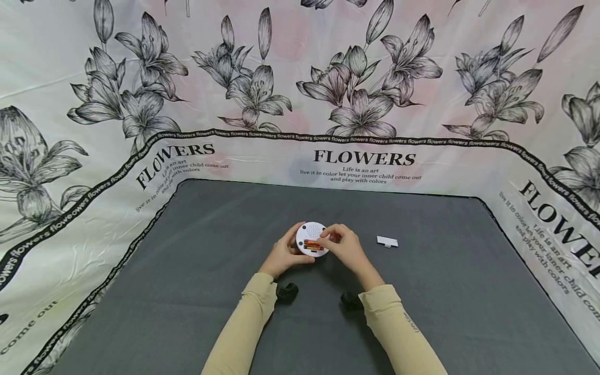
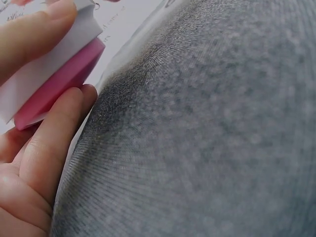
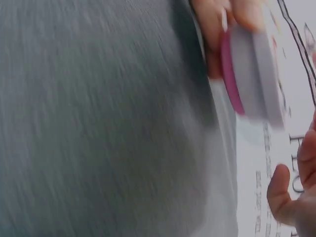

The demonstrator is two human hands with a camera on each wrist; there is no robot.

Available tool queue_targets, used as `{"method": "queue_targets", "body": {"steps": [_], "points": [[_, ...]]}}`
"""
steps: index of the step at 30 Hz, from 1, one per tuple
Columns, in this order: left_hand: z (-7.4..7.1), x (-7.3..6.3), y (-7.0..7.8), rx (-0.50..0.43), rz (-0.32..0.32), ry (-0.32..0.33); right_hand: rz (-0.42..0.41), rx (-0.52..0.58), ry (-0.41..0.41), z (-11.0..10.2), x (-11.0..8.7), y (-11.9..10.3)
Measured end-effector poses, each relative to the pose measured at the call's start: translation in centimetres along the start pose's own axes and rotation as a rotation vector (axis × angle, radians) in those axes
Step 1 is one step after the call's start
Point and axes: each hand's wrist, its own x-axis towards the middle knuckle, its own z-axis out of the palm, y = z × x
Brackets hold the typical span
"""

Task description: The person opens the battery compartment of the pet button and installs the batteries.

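My left hand grips a round white device by its edge, turned so its back with speaker holes and screw recesses faces up. Two orange-and-black batteries lie side by side in its uncovered compartment. In the left wrist view, the thumb lies on the white casing and fingers support the pink side. My right hand has its thumb and index fingertips at the batteries' right end; I cannot tell whether they pinch one. Its lower fingers are bent, apart from the device.
A small white battery cover lies on the grey tabletop, right of the right hand. Flower-printed cloth borders the table behind and at the sides. Black straps with small cameras sit at both wrists.
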Motion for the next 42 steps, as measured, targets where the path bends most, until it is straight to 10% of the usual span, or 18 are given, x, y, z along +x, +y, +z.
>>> {"method": "queue_targets", "body": {"steps": [18, 42], "points": [[0.1, 0.0, -0.3, -0.034, 0.018, 0.017, 0.196, -0.192, 0.0, -10.6, -1.8, 6.2], [0.3, 0.0, -0.2, -0.052, 0.028, 0.007, 0.193, -0.395, -0.029, -12.8, -2.0, 9.3]]}}
